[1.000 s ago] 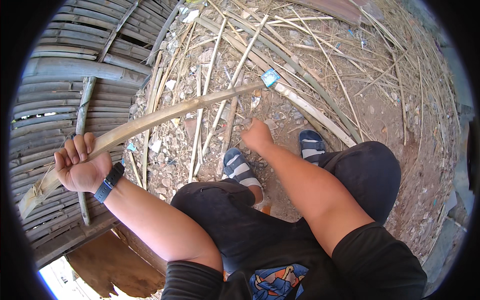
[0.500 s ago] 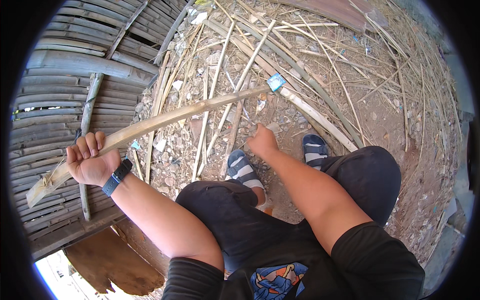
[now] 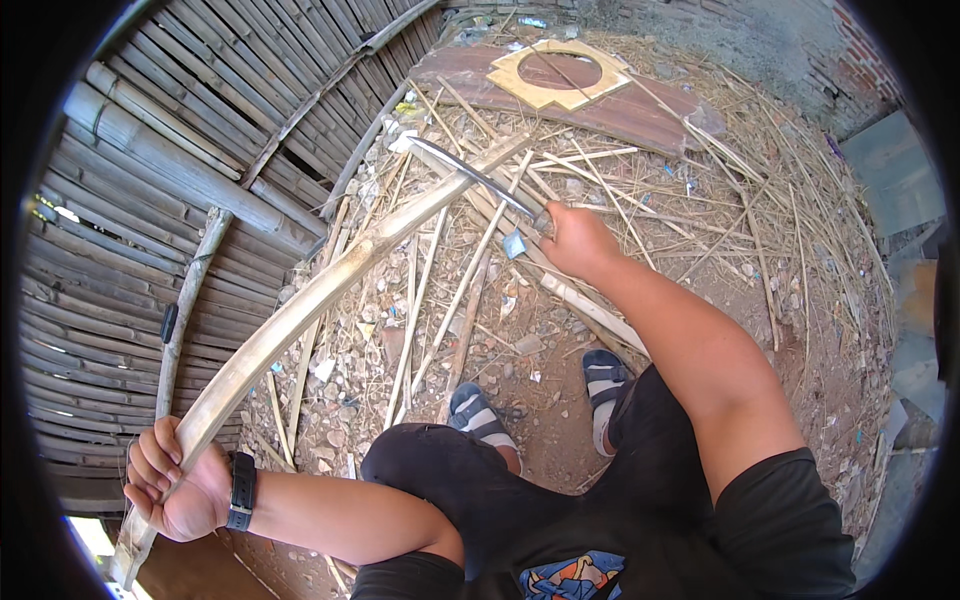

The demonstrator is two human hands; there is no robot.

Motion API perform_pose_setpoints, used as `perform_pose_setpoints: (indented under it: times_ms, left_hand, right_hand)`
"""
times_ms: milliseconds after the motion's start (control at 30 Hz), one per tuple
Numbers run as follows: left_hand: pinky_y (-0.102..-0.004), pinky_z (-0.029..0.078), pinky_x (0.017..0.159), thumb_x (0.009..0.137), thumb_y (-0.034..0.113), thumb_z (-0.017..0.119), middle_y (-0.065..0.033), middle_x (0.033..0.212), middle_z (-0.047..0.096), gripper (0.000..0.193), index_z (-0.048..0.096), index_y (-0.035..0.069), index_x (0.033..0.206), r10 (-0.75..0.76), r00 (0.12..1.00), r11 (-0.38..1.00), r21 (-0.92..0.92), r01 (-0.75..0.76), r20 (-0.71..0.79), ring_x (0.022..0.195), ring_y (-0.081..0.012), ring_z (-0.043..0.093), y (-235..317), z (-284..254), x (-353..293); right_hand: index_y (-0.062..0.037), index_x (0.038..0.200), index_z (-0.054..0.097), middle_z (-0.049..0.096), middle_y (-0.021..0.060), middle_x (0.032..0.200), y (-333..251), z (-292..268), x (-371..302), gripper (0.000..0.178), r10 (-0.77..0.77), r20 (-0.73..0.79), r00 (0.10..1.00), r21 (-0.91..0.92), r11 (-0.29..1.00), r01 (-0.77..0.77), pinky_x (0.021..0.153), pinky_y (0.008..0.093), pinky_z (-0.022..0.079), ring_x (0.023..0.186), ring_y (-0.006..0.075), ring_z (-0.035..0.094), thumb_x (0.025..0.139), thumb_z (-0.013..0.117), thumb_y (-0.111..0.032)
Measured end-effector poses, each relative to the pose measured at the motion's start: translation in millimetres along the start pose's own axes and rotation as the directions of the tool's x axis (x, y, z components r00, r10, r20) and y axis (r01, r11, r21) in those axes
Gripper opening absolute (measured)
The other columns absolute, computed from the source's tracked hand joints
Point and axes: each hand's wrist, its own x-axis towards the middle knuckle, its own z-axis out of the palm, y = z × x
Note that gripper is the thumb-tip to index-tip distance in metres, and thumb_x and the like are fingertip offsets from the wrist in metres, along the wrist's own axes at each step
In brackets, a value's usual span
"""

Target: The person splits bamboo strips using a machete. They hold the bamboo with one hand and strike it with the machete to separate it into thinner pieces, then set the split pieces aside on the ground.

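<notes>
My left hand (image 3: 182,482), with a black watch on its wrist, is closed round the near end of a long split bamboo strip (image 3: 330,265). The strip slants up and away to the right. In my right hand (image 3: 580,240) is a machete (image 3: 478,178), gripped by its handle. Its dark, slightly curved blade points to the far left and crosses over the strip near the far end. Whether the edge touches the bamboo I cannot tell.
A slatted bamboo wall (image 3: 110,260) rises on the left. Thin bamboo strips (image 3: 445,290) litter the stony ground ahead of my sandalled feet (image 3: 480,415). Farther off, a yellowish board with a round hole (image 3: 510,72) lies on a brown sheet (image 3: 455,70). Grey sheets stand at the right.
The machete has moved up and away with my right hand, and its blade now shows broadside across the strip. My left hand has dropped lower, tilting the strip more steeply. The view has shifted farther ahead.
</notes>
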Motion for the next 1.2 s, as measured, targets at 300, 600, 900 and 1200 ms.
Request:
perform_pose_setpoints:
  times_ms: [300, 600, 900, 1200]
  left_hand:
    - [-0.0266, 0.029, 0.056, 0.084, 0.011, 0.062, 0.0044, 0.055, 0.034, 0.039, 0.033, 0.018, 0.058, 0.04, 0.998, 0.988, -0.15, -0.032, 0.054, 0.049, -0.0092, 0.032, 8.5, 20.4, -9.9]
    - [-0.0261, 0.028, 0.055, 0.082, 0.009, 0.061, 0.0048, 0.054, 0.033, 0.037, 0.033, 0.018, 0.058, 0.123, 0.991, 0.981, -0.155, -0.113, 0.06, 0.049, -0.0093, 0.032, 6.7, 40.5, -13.8]
    - [-0.0261, 0.028, 0.056, 0.082, 0.009, 0.061, 0.0046, 0.055, 0.033, 0.037, 0.034, 0.018, 0.059, 0.089, 0.992, 0.983, -0.167, -0.073, 0.087, 0.049, -0.0095, 0.032, -2.7, 39.8, -13.2]
    - [-0.0247, 0.028, 0.054, 0.081, 0.01, 0.063, 0.0063, 0.054, 0.034, 0.038, 0.034, 0.019, 0.058, 0.094, 0.99, 0.983, -0.17, -0.076, 0.101, 0.047, -0.0075, 0.032, -1.8, 43.1, -15.8]
  right_hand:
    - [-0.0008, 0.121, 0.061, 0.068, 0.0231, 0.082, 52.9, -57.4, -4.1, 0.047, 0.217, -0.043, 0.975, 0.23, 0.952, -0.202, 0.072, 0.0446, 0.052, 0.079, 0.0367, 0.068, 0.077, 0.068, -0.016]
    - [-0.0016, 0.108, 0.063, 0.065, 0.0189, 0.075, 20.0, -47.3, -9.9, 0.034, -0.287, -0.221, 0.932, 0.114, 0.942, 0.317, 0.066, 0.0416, 0.05, 0.072, 0.0322, 0.067, 0.079, 0.07, -0.017]
    - [-0.0024, 0.11, 0.062, 0.068, 0.0213, 0.08, 25.5, -47.9, -8.9, 0.037, -0.066, -0.206, 0.976, 0.261, 0.958, 0.12, 0.071, 0.0434, 0.052, 0.078, 0.0372, 0.068, 0.079, 0.072, -0.019]
    - [-0.0024, 0.104, 0.064, 0.063, 0.0162, 0.068, 57.4, -53.9, 4.2, 0.032, 0.116, -0.221, 0.968, 0.23, 0.971, -0.063, 0.063, 0.0399, 0.049, 0.063, 0.0302, 0.063, 0.082, 0.075, -0.024]
